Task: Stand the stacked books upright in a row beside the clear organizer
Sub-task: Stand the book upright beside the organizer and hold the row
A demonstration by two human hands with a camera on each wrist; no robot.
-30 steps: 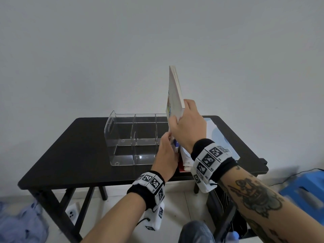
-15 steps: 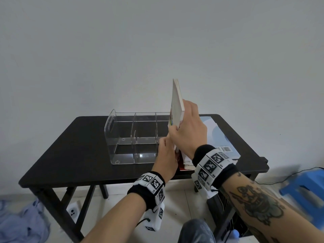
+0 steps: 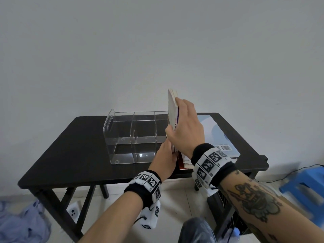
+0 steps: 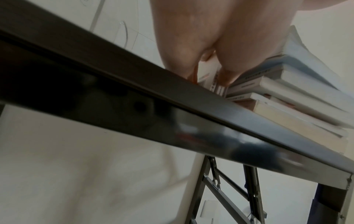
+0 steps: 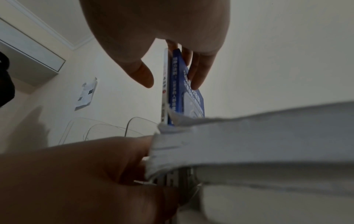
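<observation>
Two upright books, one white-spined and one blue, stand on the black table against the right end of the clear organizer. My right hand lays straight fingers on the blue cover, with the thumb off the spine. Low at the table's front edge, my left hand pinches the bottoms of these books between its fingers. The stack of flat books lies just right of them, its pale page edges facing me.
The organizer's compartments hold nothing. A wall rises close behind the table. On the floor are a blue stool at the right, a crumpled blue cloth at the left and a white socket strip under the table.
My right hand has brought the raised book down until it stands beside the organizer, and its grip has loosened to flat fingers. The left hand has stayed at the books' base.
</observation>
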